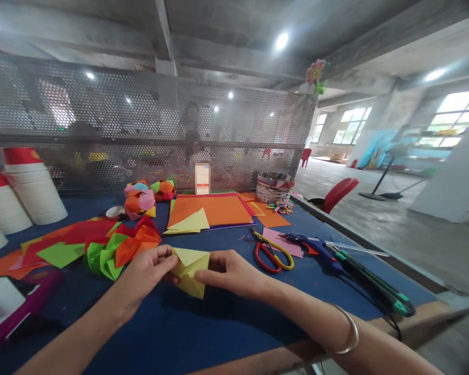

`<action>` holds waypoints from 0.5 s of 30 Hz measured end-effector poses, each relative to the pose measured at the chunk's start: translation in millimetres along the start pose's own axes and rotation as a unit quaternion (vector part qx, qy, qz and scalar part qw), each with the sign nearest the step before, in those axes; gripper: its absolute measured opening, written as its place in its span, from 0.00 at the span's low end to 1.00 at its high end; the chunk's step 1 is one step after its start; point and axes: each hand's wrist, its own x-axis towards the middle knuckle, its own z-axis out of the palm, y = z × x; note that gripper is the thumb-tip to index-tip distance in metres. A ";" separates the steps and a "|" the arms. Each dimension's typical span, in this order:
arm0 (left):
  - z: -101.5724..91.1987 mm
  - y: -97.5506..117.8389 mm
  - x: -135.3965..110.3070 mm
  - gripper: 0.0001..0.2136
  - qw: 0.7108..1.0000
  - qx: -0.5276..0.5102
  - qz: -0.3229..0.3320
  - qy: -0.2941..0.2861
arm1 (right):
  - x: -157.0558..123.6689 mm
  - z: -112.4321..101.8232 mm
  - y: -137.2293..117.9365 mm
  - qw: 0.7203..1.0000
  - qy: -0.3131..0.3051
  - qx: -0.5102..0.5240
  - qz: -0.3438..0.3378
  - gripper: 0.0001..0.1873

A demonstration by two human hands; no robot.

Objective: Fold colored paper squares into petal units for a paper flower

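Note:
A folded yellow sheet of paper (189, 273) is held above the blue table top (219, 333). Its left edge is pinched by my left hand (158, 265), fingers closed. From the other side my right hand (229, 271) grips it, thumb in front and fingers partly hidden behind. Creases and a pointed flap show on the paper. Left of my hands lie folded green paper (107, 255) and folded orange paper (136, 245). Beyond the hands, more yellow paper (191, 222) rests on a stack of orange sheets (222, 208).
Scissors (273, 252), a blue glue gun (316, 247) and a green-black tool (375, 278) lie right. Stacked paper cups (35, 187) and a purple tape dispenser (35, 302) stand left. Colourful paper balls (139, 200), a woven basket (275, 186) and a perforated screen (148, 120) are behind.

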 end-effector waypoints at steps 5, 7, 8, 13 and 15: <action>-0.1 1.2 -3.3 0.12 1.000 -0.013 -0.018 0.004 | 1.9 2.2 9.5 1.000 -0.006 0.002 0.011 0.35; 1.5 2.0 -4.4 0.12 1.000 -0.016 -0.023 -0.002 | 2.4 1.1 13.2 1.000 0.004 -0.008 0.011 0.32; 2.7 2.2 -4.7 0.13 1.000 -0.017 -0.024 -0.006 | 2.7 0.5 14.7 1.000 0.010 -0.015 0.011 0.31; 8.0 0.0 -4.2 0.13 1.000 -0.016 -0.016 -0.018 | 3.3 0.2 16.1 0.999 0.032 -0.038 0.004 0.24; 8.3 -0.2 -4.9 0.14 1.000 -0.014 -0.007 -0.012 | 2.9 0.6 14.2 0.998 0.039 -0.045 0.001 0.21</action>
